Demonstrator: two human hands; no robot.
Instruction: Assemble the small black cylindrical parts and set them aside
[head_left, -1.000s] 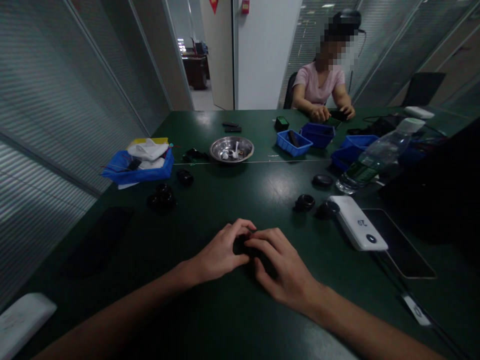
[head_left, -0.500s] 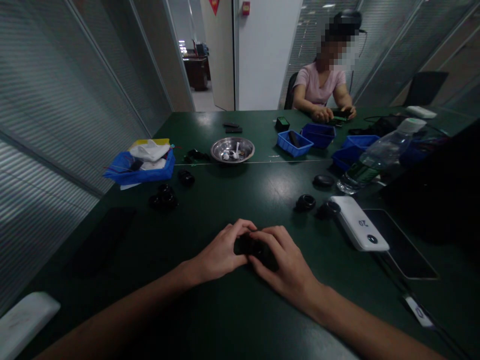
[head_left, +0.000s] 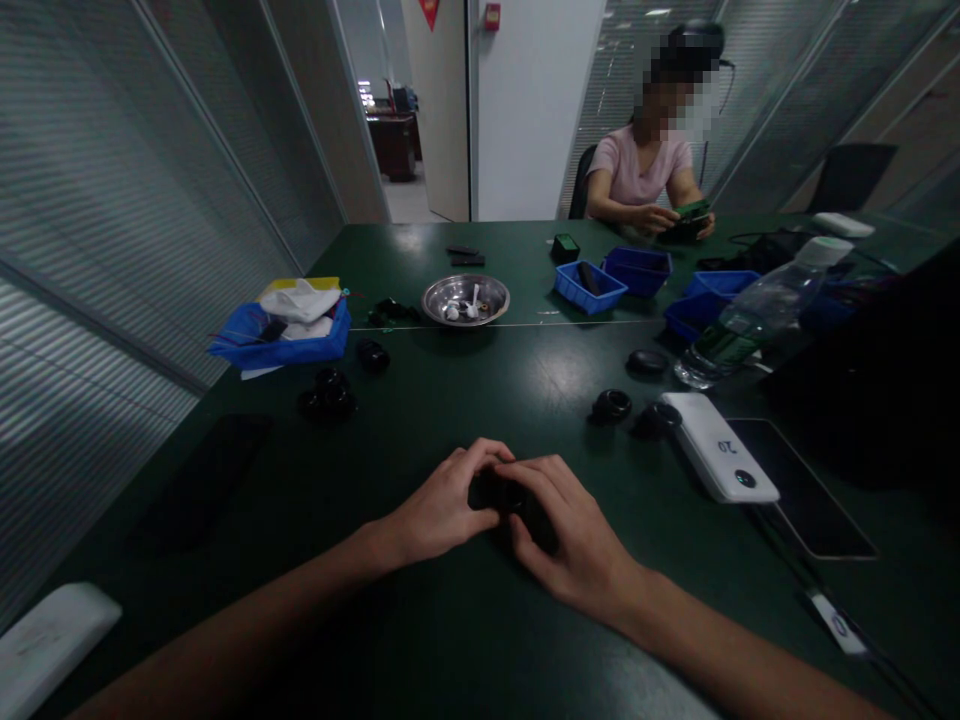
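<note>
At the near middle of the dark green table, my left hand curls its thumb and fingers round a small black part. My right hand closes on the same part from the other side, its fingertips meeting those of the left. Most of the part is hidden by the fingers and shadow, so its exact kind cannot be made out. Beyond the right hand lie a black rounded part with a ring-shaped opening and another black round part.
A white power bank lies partly on a dark tablet, near a tilted water bottle. Further off stand a metal bowl, a blue tray and blue bins. More black parts lie left. Opposite sits a person.
My right thumb and fingers have shifted slightly on the black part while my left hand stays put. Across the table, the person has raised and tilted a green-and-black item.
</note>
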